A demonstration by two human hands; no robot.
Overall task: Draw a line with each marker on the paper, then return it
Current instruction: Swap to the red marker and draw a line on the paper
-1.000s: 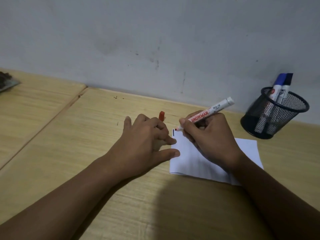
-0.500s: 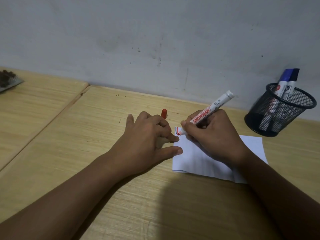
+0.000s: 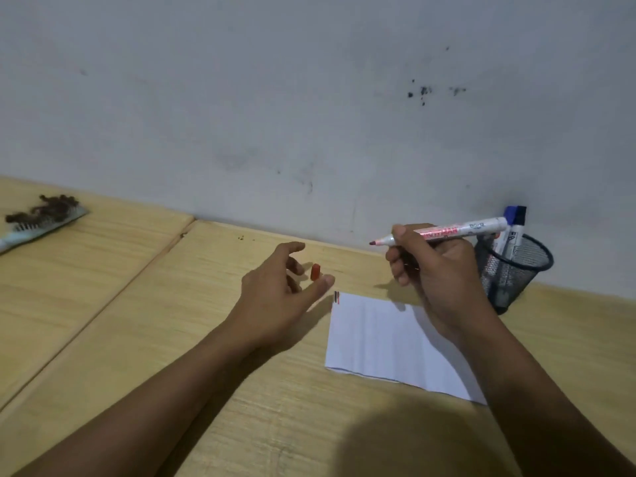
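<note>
My right hand (image 3: pixel 435 270) holds an uncapped white marker with red lettering (image 3: pixel 457 232) level in the air, tip pointing left, above the paper's far edge. The white paper (image 3: pixel 382 339) lies on the wooden table and bears a short black line and a short red line (image 3: pixel 337 297) at its top left corner. My left hand (image 3: pixel 275 294) hovers left of the paper with fingers spread, holding nothing. The red marker cap (image 3: pixel 315 272) lies on the table just beyond its fingertips. A black mesh pen holder (image 3: pixel 516 270) at the right holds two blue-capped markers (image 3: pixel 512 225).
A grey stained wall (image 3: pixel 309 98) runs close behind the table. A comb or brush with a dark hair clump (image 3: pixel 41 215) lies at the far left. A seam (image 3: pixel 103 304) divides the tabletop into two boards.
My right hand lifted the marker off the paper, leaving a red line beside the black one. My left hand rose from the paper's edge and opened towards the red cap.
</note>
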